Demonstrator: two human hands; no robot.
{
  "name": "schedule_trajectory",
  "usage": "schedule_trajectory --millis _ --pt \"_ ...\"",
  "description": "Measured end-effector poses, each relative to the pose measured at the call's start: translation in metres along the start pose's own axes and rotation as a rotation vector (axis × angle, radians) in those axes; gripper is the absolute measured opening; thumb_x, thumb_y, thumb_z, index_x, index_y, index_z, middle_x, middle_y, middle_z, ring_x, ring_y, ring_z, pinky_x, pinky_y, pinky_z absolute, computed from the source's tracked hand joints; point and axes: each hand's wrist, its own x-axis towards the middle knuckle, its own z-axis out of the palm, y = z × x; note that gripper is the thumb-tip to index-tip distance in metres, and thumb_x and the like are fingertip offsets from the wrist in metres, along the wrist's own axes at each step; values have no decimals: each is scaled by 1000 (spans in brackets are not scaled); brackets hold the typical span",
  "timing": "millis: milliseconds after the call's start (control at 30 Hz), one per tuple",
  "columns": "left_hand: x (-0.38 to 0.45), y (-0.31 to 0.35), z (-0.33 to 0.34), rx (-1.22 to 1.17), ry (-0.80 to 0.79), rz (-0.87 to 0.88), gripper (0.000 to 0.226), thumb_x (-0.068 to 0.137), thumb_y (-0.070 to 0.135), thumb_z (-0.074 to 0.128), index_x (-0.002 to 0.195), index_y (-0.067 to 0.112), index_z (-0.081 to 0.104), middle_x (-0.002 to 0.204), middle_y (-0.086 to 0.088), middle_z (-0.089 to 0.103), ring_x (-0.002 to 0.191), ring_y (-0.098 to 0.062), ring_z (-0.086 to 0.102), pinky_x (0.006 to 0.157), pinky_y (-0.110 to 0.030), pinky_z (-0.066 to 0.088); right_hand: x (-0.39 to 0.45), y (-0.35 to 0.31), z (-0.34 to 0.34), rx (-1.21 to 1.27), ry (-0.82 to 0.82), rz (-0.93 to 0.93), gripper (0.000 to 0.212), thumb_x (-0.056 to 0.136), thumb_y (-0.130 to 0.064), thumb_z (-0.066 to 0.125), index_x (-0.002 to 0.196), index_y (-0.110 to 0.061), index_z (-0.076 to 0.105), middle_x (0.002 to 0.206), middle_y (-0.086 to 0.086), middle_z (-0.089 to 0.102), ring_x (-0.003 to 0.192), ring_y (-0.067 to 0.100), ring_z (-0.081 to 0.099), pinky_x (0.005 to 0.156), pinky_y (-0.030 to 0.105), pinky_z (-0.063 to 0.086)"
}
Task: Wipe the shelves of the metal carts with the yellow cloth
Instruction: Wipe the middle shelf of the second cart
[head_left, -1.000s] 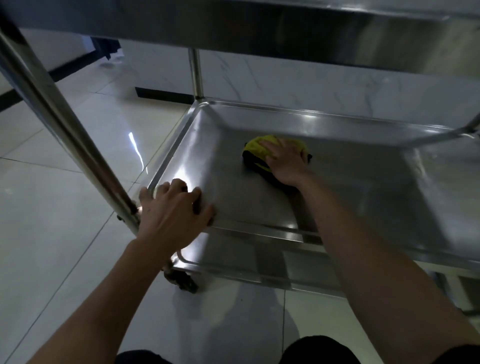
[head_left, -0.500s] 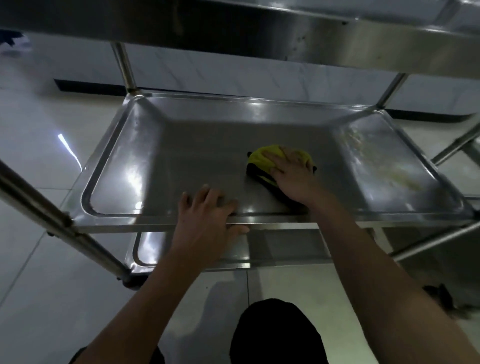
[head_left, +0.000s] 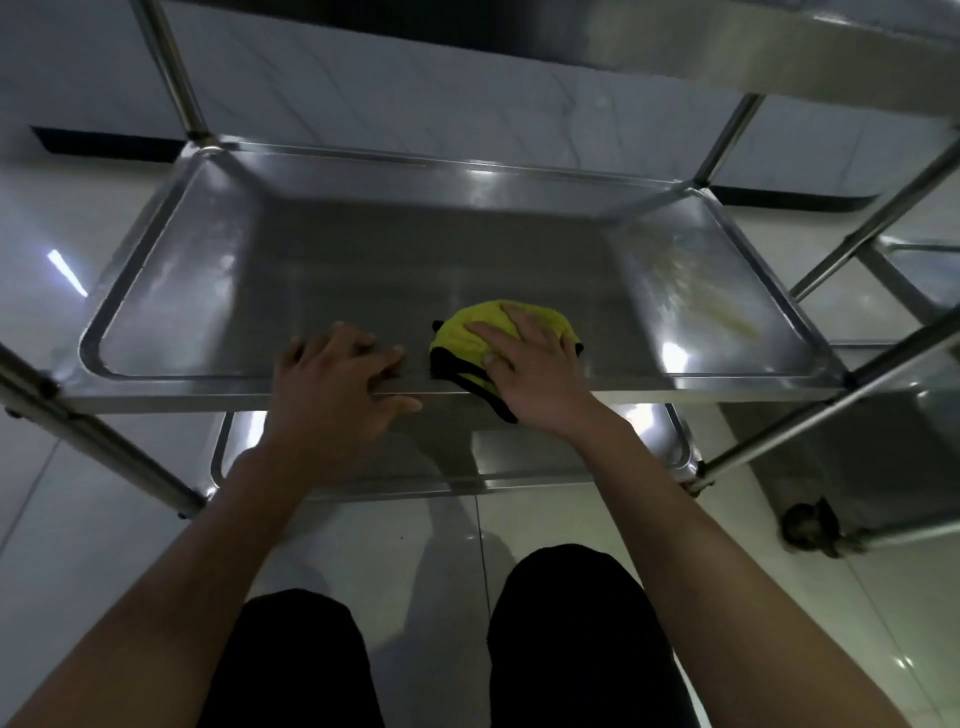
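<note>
Head view: stainless steel cart middle shelf (head_left: 322, 291), a shallow rimmed tray, fills the centre of the frame. Crumpled yellow cloth with black edging (head_left: 467, 338) lies on it right of centre, close to the near rim, its black edge hanging a little over that rim. Right hand (head_left: 530, 374) lies flat on top of the cloth, fingers straight and spread, palm pressing down; nothing curled round it. Left hand (head_left: 337, 384) sits just left of the cloth on the near rim of the shelf, fingers bent over the edge onto the tray surface, thumb along the front lip; it grips the rim, not touching the cloth. Yellowish smear (head_left: 722, 317) on the right part of the shelf surface, well apart from the cloth. Underside of the steel top shelf (head_left: 779, 57) runs across the top of the frame, upper right. Round steel upright posts (head_left: 176, 73) at the far left and far right corners; slanted steel tubes cross lower left and right side of frame. Lower steel shelf (head_left: 545, 457) visible under the middle one, centre of frame below the hands. Black caster wheel (head_left: 808, 525) at right, on the glossy pale tiled floor (head_left: 78, 545). Part of a second steel cart (head_left: 924, 270) at the right edge. Dark-trousered knees (head_left: 571, 634) at bottom centre. Both forearms bare.
</note>
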Motion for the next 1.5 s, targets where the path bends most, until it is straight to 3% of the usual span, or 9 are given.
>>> schedule_trajectory --millis 100,200,300,433,900,1067,1167,1300,1500 --pt "1 -18 -10 -15 -67 -31 67 72 69 66 126 30 68 127 -4 59 115 -33 57 105 -53 38 0 -20 10 -23 52 -32 44 101 -39 37 144 -50 37 163 -6 17 147 26 18 119 57 7" --pt "0 -25 -19 27 -109 -66 70 76 72 55 131 30 63 136 -4 54 125 -30 51 109 -51 32 3 -32 15 -24 81 -64 43 101 -40 36 143 -49 39 163 -5 19 147 25 20 119 56 9" --pt "-1 -17 -23 54 -100 -99 65 77 70 45 118 25 66 133 -2 55 134 -30 42 110 -53 29 3 -34 17 -17 100 -80 42 101 -38 36 143 -46 41 162 -4 22 146 25 22 119 57 9" --pt "-6 11 -13 57 -19 -69 37 87 49 58 108 21 70 123 -5 60 130 -33 46 106 -52 36 0 -18 11 -29 100 -64 43 101 -37 36 143 -46 41 162 -3 23 146 25 22 119 57 9" --pt "54 183 39 -23 -127 5 27 95 40 50 108 26 69 121 -1 59 115 -28 54 97 -44 44 -40 173 -69 -59 258 204 43 100 -30 44 142 -38 47 157 5 32 144 29 29 118 53 17" --pt "52 190 60 -4 -9 -4 21 95 35 57 100 21 72 105 -4 61 101 -29 57 94 -47 43 -50 234 -99 -125 268 398 45 101 -31 40 145 -39 42 160 4 25 147 30 19 120 57 4" --pt "52 191 64 12 48 14 17 93 34 61 93 23 75 103 0 64 95 -26 60 97 -45 30 -47 237 -99 -132 266 410 45 101 -30 39 145 -40 41 161 4 22 148 31 18 119 60 2" --pt "51 184 64 -47 34 43 19 95 33 59 98 23 75 107 2 66 96 -26 62 91 -44 46 -41 224 -92 -133 231 377 46 101 -30 37 145 -42 40 161 6 21 147 34 18 118 61 5" --pt "46 160 49 -71 -75 93 27 95 42 52 110 27 69 124 4 63 119 -25 58 104 -51 39 -5 159 -65 -100 112 223 48 101 -34 36 147 -47 32 163 3 15 148 31 16 117 60 8"
